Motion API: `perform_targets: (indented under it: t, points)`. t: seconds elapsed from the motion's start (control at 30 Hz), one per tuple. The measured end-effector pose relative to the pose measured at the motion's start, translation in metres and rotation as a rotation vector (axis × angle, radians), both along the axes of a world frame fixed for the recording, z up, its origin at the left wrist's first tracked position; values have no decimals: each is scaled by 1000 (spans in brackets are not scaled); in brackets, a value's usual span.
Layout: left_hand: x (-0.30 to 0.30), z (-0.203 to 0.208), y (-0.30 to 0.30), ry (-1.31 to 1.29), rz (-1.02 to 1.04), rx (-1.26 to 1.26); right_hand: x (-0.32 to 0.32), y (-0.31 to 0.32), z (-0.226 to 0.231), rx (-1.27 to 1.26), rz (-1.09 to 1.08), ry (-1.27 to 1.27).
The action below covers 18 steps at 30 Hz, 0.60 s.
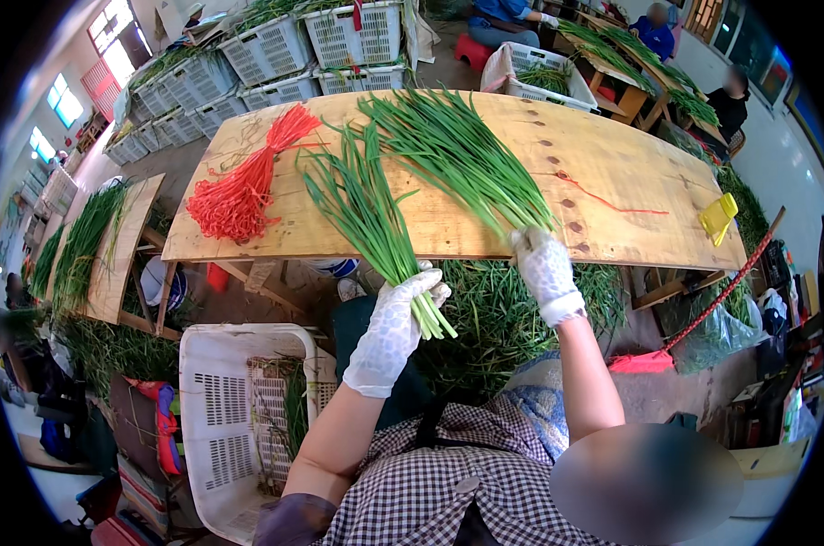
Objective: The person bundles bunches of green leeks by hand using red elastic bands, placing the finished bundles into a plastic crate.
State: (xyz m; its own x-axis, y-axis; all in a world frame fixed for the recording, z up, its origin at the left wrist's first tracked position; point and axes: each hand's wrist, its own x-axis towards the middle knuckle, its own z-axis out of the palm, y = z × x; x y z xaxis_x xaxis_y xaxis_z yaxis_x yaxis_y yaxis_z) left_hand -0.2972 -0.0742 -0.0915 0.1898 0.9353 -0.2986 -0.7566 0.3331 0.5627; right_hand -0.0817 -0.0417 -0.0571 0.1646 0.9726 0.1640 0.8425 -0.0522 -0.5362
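Left hand [392,314], white patterned glove: closing round a bunch [362,200] of long green leaves, gripping it near the pale stem ends. Stems are poking out below the fist; leaf tips are pointing away, lying over the near edge of the table [630,173].

Right hand [544,266], same glove: touching the stem end of a bigger pile [467,150] at the table's near edge. Fingers curling there, slightly blurred; cannot tell whether they are closing on any stems. Pile is lying aslant on the wood, tips toward the far edge, its upper part just beside the bunch.

On the table, left: a sheaf of red ties [239,187] is fanning out toward the near edge. Right of the pile, one loose tie [603,198] is lying alone. Near the right end, a yellow object [718,218] is sitting; kind unclear.

Below: loose leaves [485,309] are covering the floor under the table. White basket [239,332] is standing left of the person, some leaf scraps inside.

Beyond the table: white crates [353,36] are standing stacked, greens heaping on top. Upper right, other people are sitting by benches holding more greens.
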Motion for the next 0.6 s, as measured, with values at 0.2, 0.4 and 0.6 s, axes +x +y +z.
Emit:
perform_targets:
  t: [0.2,0.4,0.6]
  points:
    - [13,-17,7,125,4,-32,-12,-40,-20,-24,-10,568]
    - [7,-36,5,344,235,-46,-58,-35,-14,316,103,-170]
    - [2,-26,0,320,245,-36,-45,-10,-27,171,54,-287]
